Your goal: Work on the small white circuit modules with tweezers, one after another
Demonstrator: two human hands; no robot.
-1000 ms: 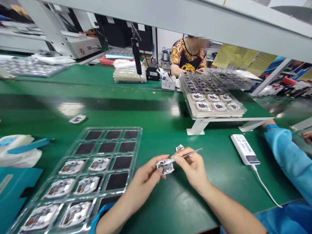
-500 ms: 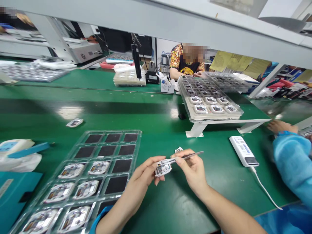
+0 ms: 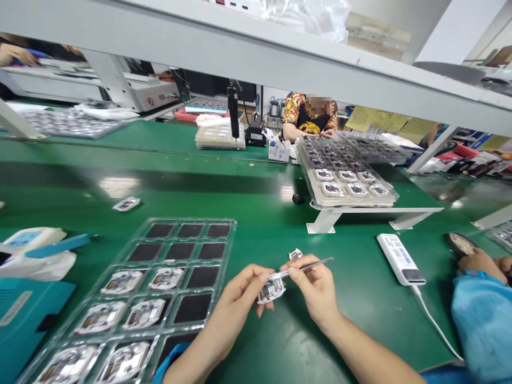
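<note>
My left hand (image 3: 236, 298) pinches a small white electronic module (image 3: 272, 288) between thumb and fingers, just above the green table. My right hand (image 3: 316, 285) holds metal tweezers (image 3: 310, 266), whose tips rest on the module's top. A second small white part (image 3: 295, 254) lies on the table just beyond my hands. To the left lies a clear plastic tray (image 3: 224, 250); its near pockets hold several modules (image 3: 166, 278) and its far pockets show bare black pads.
A raised stand carries stacked trays of parts (image 3: 347, 181) at right. A white device with a cable (image 3: 400, 258) lies right of my hands. A co-worker's blue sleeve (image 3: 482, 320) enters at far right. Another person sits across the table (image 3: 310, 114). A loose module (image 3: 126, 204) lies at left.
The view has tilted upward slightly. My hands stay together on the module, which has turned a little in my left fingers. The co-worker's arm at right has drawn back and lower.
</note>
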